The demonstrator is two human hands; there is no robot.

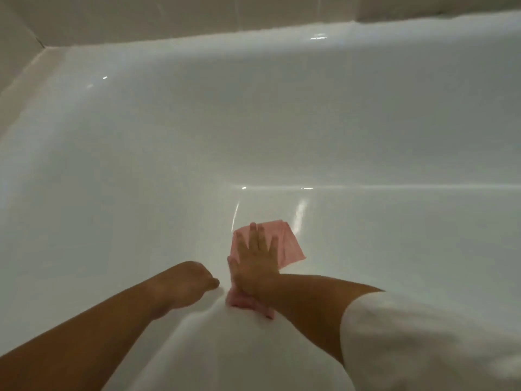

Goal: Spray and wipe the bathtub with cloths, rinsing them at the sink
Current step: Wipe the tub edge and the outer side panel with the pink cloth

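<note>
Bathtub (282, 122) fills the head view, white and glossy, with bright glints along its far side and down the slope toward the middle. At 12 o'clock a pale tiled wall (141, 18) runs along the tub's far edge and meets a corner at about 10 o'clock.

Pink cloth (284, 241) sits at roughly 6 o'clock from the centre, spread against the tub's inner surface, one corner sticking out toward 2 o'clock and a bunched end showing under the wrist at 6 o'clock.

Right hand (256, 261) is on top of it: palm down, fingers straight and fanned, pointing to 12 o'clock, pressing the cloth flat against the tub rather than gripping it. A white sleeve (423, 342) covers that upper arm at 4 o'clock.

Left hand (189, 283) is just beside the right, at its 9 o'clock, resting on the tub with the wrist bent. Its fingers look tucked under, but the blur means I cannot tell its grip.
</note>
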